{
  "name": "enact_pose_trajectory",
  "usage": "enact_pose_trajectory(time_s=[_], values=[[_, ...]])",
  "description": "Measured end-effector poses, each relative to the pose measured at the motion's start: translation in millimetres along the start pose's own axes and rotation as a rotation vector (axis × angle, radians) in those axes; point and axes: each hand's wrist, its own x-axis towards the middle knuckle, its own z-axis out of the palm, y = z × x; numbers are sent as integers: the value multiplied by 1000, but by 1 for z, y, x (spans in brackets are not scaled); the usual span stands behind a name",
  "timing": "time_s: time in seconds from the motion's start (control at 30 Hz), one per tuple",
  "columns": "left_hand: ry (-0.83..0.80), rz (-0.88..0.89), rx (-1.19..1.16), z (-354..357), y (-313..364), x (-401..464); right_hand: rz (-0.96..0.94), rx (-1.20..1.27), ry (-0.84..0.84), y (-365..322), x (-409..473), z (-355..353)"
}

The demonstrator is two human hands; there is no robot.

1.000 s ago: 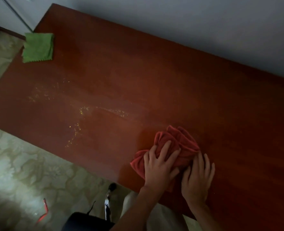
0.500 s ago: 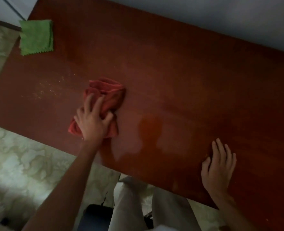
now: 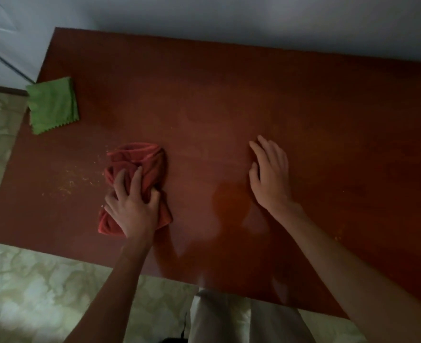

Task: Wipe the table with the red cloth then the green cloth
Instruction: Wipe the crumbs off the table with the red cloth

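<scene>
Red cloth (image 3: 140, 169): bunched on table (image 3: 229, 95), left of centre, near portion hidden under left hand (image 3: 132, 206), fingers curled into folds. Right hand (image 3: 270, 177): flat, fingers straight. Green cloth (image 3: 52, 105): folded, overhanging far-left edge. Crumbs (image 3: 73, 179): faint, left.

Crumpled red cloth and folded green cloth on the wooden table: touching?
Apart. The head view shows a plain stretch of bare brown wooden table between the folded green cloth at the far left edge and the crumpled red cloth under the left hand.
</scene>
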Motion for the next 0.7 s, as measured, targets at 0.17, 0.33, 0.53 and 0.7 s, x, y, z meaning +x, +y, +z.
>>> enact_pose_trajectory(time_s=[0.17, 0.33, 0.53, 0.7], values=[[-60, 154, 2, 14, 49, -19, 10, -170, 63, -22, 11, 18], [-164, 303, -29, 32, 128, -24, 14, -180, 100, -18, 14, 20], [-240, 510, -35, 41, 139, 21, 108, -101, 166, -19, 19, 21], [-222, 524, -2, 32, 105, 56, 91, -162, 192, -22, 18, 21]])
